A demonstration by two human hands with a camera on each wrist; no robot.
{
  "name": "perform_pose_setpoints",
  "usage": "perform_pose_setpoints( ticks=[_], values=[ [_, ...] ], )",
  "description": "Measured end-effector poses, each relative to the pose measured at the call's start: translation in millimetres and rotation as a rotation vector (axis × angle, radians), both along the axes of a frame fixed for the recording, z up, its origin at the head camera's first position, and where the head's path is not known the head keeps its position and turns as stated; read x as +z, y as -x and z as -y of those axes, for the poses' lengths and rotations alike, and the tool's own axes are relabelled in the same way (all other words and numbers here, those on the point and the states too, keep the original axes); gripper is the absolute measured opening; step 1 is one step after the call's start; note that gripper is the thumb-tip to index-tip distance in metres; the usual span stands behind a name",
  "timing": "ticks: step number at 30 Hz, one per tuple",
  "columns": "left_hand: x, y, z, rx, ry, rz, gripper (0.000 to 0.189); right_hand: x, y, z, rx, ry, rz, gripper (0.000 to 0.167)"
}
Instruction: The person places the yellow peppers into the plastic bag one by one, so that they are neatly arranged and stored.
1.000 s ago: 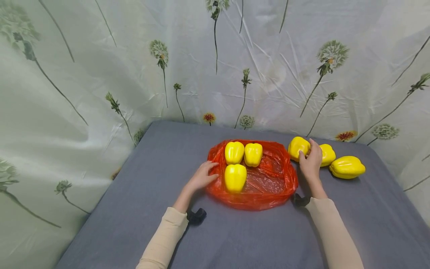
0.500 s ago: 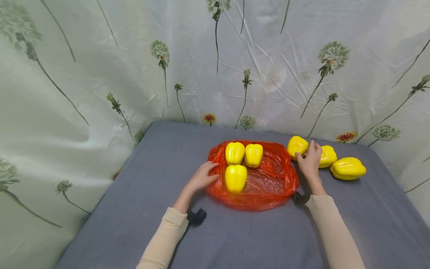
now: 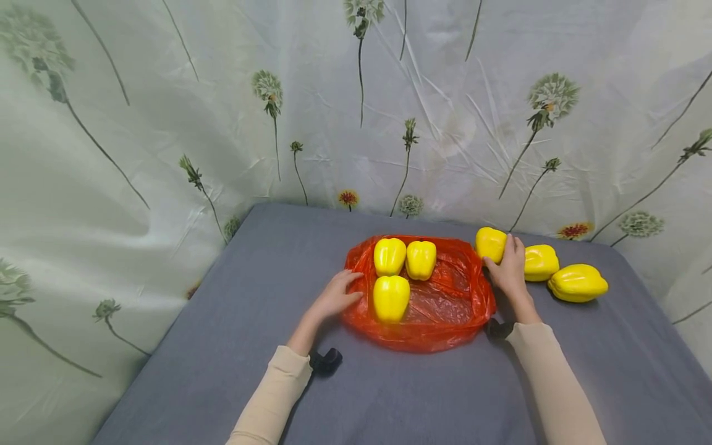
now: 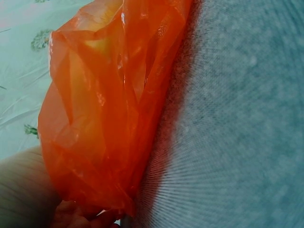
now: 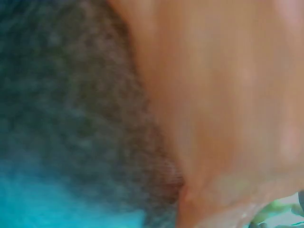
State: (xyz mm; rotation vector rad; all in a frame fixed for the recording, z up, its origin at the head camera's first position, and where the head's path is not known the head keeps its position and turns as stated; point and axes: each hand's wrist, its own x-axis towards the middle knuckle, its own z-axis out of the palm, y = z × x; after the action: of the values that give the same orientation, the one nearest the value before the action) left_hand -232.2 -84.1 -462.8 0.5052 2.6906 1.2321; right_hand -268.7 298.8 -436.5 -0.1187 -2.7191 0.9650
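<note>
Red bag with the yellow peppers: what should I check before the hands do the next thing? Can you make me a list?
1. Is the red bag open? Ok: its mouth is spread wide.
2. Is there room inside? Ok: three yellow peppers sit toward the left, with bare bag to the right.
3. Does the right hand have a pepper? Ok: thumb and fingers hold the near pepper by the bag's right edge.
4. Is that pepper off the table? Cannot tell.
5. Is the left hand pinching the bag? Cannot tell: it is at the left edge.
6. Are all peppers inside? Not ok: two other peppers are outside too.
</note>
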Motion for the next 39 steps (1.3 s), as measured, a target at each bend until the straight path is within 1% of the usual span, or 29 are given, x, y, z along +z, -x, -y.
perform_pose_setpoints(
  ticks=[3, 8, 11, 15, 20, 23, 31, 36, 39],
  values=[
    [0.2, -0.5, 0.5, -0.004, 0.007, -0.004, 0.049, 1.0, 0.5, -0.3, 0.033, -0.015, 0.024, 0.078],
    [-0.1, -0.6, 1.1, -0.013, 0.008, -0.004, 0.049, 3.0, 1.8, 0.4, 0.062, -0.017, 0.066, 0.079],
    [0.8, -0.3, 1.0, -0.013, 0.002, 0.002, 0.049, 4.3, 3.0, 0.1, 0.087, -0.007, 0.058, 0.079],
    [1.8, 0.1, 0.8, -0.011, 0.008, 0.004, 0.049, 3.9, 5.2, -2.6, 0.108, 0.010, 0.013, 0.076],
    [1.3, -0.2, 1.4, -0.010, 0.008, 0.002, 0.049, 0.6, 7.2, -6.0, 0.084, 0.031, -0.040, 0.067],
    [0.0, -0.7, 1.8, -0.011, 0.007, -0.004, 0.049, -1.5, 7.3, -6.7, 0.068, 0.044, -0.055, 0.066],
    [-0.4, 0.6, 1.0, -0.014, 0.011, -0.002, 0.050, -0.8, 3.0, -5.8, 0.057, 0.045, -0.012, 0.071],
    [0.1, 0.6, 0.7, -0.012, 0.003, -0.002, 0.050, -1.5, -2.0, -3.2, 0.026, 0.062, -0.070, 0.069],
    [-0.2, 0.5, 0.8, -0.011, 0.009, 0.001, 0.050, -1.6, -7.0, -2.5, 0.007, 0.090, -0.103, 0.068]
  ],
)
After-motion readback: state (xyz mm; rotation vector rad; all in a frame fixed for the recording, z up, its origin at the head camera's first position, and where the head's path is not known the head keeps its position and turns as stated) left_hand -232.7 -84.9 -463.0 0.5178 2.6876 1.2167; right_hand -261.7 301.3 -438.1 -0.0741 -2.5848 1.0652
